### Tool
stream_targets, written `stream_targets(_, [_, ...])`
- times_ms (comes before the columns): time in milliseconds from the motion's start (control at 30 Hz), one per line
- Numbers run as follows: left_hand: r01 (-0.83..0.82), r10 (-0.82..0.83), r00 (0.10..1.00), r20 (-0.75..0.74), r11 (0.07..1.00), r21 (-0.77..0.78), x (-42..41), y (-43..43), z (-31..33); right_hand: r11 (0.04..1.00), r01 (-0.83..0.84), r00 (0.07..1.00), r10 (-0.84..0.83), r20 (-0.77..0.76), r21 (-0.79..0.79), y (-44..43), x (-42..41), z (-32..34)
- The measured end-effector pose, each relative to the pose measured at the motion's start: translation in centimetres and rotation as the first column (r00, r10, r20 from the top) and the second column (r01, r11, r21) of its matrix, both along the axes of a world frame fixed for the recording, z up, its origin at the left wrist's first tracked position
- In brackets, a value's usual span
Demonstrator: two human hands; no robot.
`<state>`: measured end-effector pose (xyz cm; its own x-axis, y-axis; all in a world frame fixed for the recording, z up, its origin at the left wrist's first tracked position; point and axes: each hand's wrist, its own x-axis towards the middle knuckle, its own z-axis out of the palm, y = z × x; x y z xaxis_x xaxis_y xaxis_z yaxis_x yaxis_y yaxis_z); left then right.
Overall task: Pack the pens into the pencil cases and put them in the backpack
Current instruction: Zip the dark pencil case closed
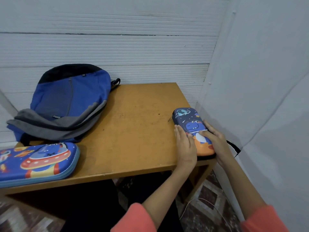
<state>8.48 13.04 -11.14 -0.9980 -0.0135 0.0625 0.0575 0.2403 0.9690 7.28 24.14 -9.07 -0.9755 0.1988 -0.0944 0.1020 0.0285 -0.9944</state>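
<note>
A: Any legible writing?

B: None readable. The backpack (70, 104) has a small grey tag (56, 116) low on its front, too small to make out. The cases show pictures only: a blue dinosaur and a ringed planet on the dinosaur pencil case (189, 121), a red flying saucer on the saucer pencil case (41, 161).

A: Positions, referenced to the backpack?

B: The backpack is slumped at the back of the counter (133, 128), against the ribbed wall (117, 52). The saucer pencil case lies just in front of it; whether they touch, cannot tell. The dinosaur pencil case lies well to the right of the backpack, at the counter's front right corner.

A: Hands?

B: The left hand (184, 146) is flat, fingers straight, laid against the case's side nearer the backpack. The right hand (215, 141) curls round the opposite side, thumb pressed on the lid.

A: Hidden or cut off?

B: Both cases are closed, contents hidden. The saucer pencil case is cut by the frame edge. The hands cover the dinosaur pencil case's long edges. A zip pull (170, 118) sticks out of its far corner, toward the backpack. There is a black strip (234, 146) beyond the right hand; cannot identify it.

A: Surroundings?

B: A white sheet (250, 97) stands close against the dinosaur pencil case, on the side away from the backpack. Both arms wear coral sleeves (133, 220). Below the counter lie a patterned rug (207, 196) and a white cable (200, 200).
</note>
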Motion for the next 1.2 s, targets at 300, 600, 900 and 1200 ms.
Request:
stream_targets(300, [0.121,-0.121,0.992,0.033,0.992,0.027,0.0,-3.0,0.6,0.991,0.008,0.997,0.002,-0.076,0.132,-0.4,0.5,0.3])
stream_targets(600, [0.035,-0.033,0.997,-0.063,0.999,0.029,0.7,-10.4,0.3,0.726,0.248,0.932,0.001,-0.362,0.642,-5.2,1.4,1.6])
stream_targets(900, [-0.105,0.066,0.947,-0.315,0.989,-0.107,2.7,-22.8,4.5,0.771,0.047,0.888,0.259,-0.380,0.636,-15.7,1.7,1.5])
stream_targets(1200, [-0.569,0.496,0.805,-0.325,0.801,-0.186,7.4,-40.7,6.4,0.854,-0.379,0.900,0.429,-0.073,0.356,-27.6,2.6,-0.4])
